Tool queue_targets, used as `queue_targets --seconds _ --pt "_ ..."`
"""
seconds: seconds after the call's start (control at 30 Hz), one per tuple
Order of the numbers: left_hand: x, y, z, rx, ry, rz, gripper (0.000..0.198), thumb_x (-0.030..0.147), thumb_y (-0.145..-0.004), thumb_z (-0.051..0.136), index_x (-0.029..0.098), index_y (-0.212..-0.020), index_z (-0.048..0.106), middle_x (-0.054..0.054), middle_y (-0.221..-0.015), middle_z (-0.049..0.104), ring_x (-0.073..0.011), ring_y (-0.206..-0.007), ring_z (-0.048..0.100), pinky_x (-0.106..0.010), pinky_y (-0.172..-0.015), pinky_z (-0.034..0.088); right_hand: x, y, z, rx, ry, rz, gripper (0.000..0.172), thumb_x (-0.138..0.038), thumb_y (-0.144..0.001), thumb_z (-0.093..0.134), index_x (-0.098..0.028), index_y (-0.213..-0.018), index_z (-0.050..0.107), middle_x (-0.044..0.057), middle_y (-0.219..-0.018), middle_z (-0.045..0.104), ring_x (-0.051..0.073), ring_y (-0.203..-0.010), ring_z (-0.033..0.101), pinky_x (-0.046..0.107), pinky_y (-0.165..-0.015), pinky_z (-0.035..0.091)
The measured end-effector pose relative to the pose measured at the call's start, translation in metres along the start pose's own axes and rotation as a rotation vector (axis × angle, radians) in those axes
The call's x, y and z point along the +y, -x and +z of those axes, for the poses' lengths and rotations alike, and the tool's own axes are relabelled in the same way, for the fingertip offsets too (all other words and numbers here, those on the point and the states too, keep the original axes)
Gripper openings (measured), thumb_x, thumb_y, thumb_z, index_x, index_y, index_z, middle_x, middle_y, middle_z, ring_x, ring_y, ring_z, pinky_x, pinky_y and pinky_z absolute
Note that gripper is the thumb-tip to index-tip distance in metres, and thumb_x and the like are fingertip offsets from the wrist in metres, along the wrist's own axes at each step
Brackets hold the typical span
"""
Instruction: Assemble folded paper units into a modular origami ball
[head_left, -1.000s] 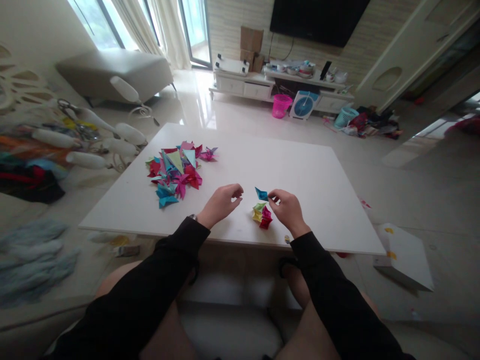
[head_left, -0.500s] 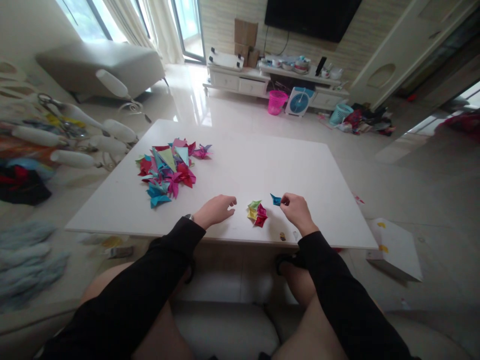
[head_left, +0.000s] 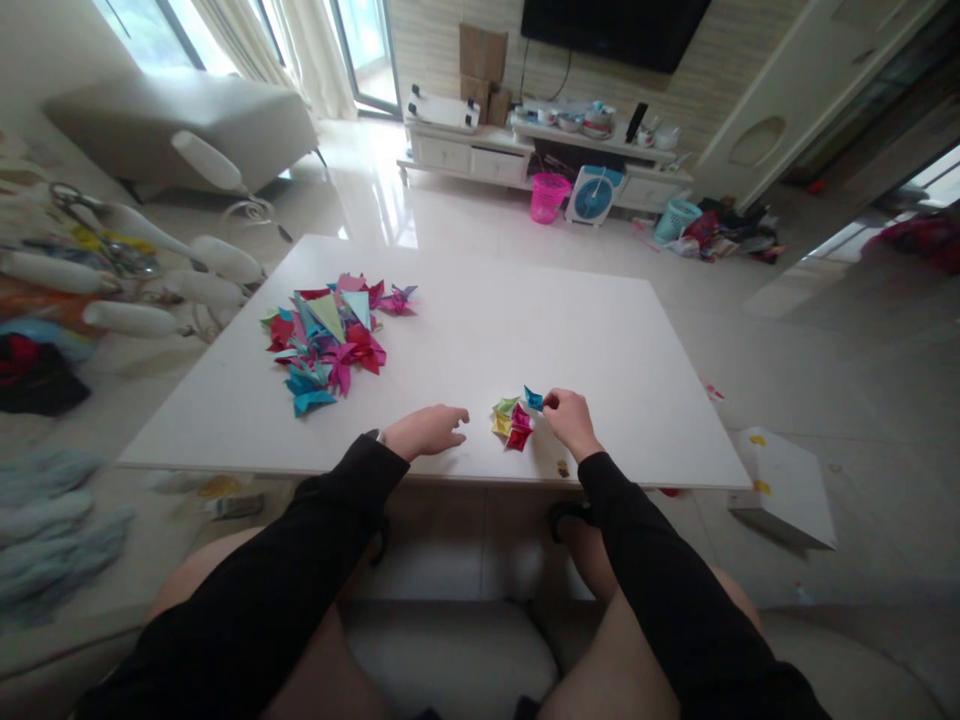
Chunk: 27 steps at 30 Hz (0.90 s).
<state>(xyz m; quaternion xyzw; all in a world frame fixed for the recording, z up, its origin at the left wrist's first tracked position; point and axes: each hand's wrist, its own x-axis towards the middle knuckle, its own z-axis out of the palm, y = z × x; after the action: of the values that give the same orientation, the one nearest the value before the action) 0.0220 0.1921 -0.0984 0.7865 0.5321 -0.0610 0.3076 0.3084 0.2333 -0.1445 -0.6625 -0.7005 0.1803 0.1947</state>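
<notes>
A blue folded paper piece (head_left: 533,399) is pinched between the fingers of my right hand (head_left: 570,422), just above and to the right of a small cluster of folded papers (head_left: 512,423) in green, yellow, pink and red. To the left of that cluster, my left hand (head_left: 429,431) hangs over the table's front part with its fingers apart and holds nothing. On the left side of the white table (head_left: 525,320) lies a heap of colourful folded papers (head_left: 330,335). A tiny brown and yellow item (head_left: 562,468) rests by the front edge, below my right hand.
A lamp with several white shades (head_left: 135,318) stands beyond the table's left edge. A white box (head_left: 784,488) is on the floor to the right. Past the far edge are a pink basket (head_left: 549,198) and a blue fan (head_left: 594,194).
My right hand has moved left with the blue paper, closer to the small cluster. My left hand has turned slightly and its fingers reach out more. The view has shifted a little.
</notes>
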Motion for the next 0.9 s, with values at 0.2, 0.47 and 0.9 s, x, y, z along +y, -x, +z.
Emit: queue_targets --seconds 0.2,0.47,0.9 --pt "-0.0002 0.0051 -0.0022 -0.014 0.011 -0.001 0.044 0.028 -0.092 0.057 0.013 -0.133 0.063 -0.014 -0.125 0.073 -0.0248 -0.110 0.070 -0.033 -0.095 0.052 -0.0035 0.0018 0.0108 -0.018 -0.040 0.004 0.018 -0.011 -0.077 0.057 -0.018 -0.078 0.073 0.004 -0.077 0.073 0.017 -0.075 0.064 0.026 -0.072 0.043" --pt "-0.0002 0.0084 -0.0035 0.016 0.018 0.002 0.042 0.028 -0.090 0.059 0.016 -0.130 0.064 -0.013 -0.121 0.075 -0.0249 -0.108 0.071 -0.033 -0.093 0.053 -0.0049 0.0034 0.0109 -0.048 -0.064 0.018 0.017 -0.012 -0.078 0.059 -0.017 -0.086 0.073 0.005 -0.083 0.075 0.016 -0.075 0.065 0.026 -0.074 0.046" --pt "0.0029 0.0095 -0.0054 -0.011 0.002 -0.008 0.044 0.029 -0.091 0.058 0.016 -0.132 0.064 -0.012 -0.123 0.074 -0.0247 -0.110 0.071 -0.032 -0.095 0.052 -0.0080 0.0057 0.0063 -0.094 0.019 0.007 0.022 -0.012 -0.079 0.059 -0.018 -0.095 0.072 0.007 -0.100 0.070 0.018 -0.083 0.065 0.028 -0.079 0.047"
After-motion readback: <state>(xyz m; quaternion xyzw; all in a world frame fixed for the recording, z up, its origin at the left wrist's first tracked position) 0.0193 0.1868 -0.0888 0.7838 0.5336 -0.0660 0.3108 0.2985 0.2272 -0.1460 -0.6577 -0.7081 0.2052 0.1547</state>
